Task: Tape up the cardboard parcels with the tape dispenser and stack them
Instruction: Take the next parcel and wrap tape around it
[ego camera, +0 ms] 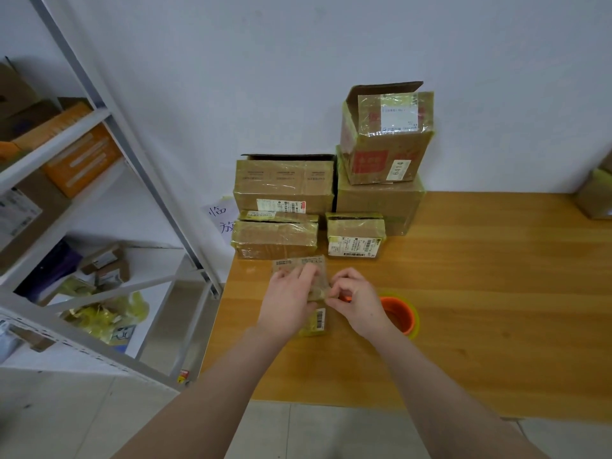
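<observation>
The small parcel (318, 284) lies on the counter (480, 293), its long axis running away from the person. The left hand (291, 299) rests flat on it, fingers spread. The right hand (356, 298) has a curled, pinching grip on its right edge, and the tape dispenser (399, 314) sits just beside that wrist. Stacked boxes (284, 190) line the wall, with a shelf (99, 134) to the left.

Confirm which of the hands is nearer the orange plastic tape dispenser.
Right. The right hand curls over the front of the orange plastic tape dispenser; the left hand presses the small brown cardboard parcel, further left.
</observation>
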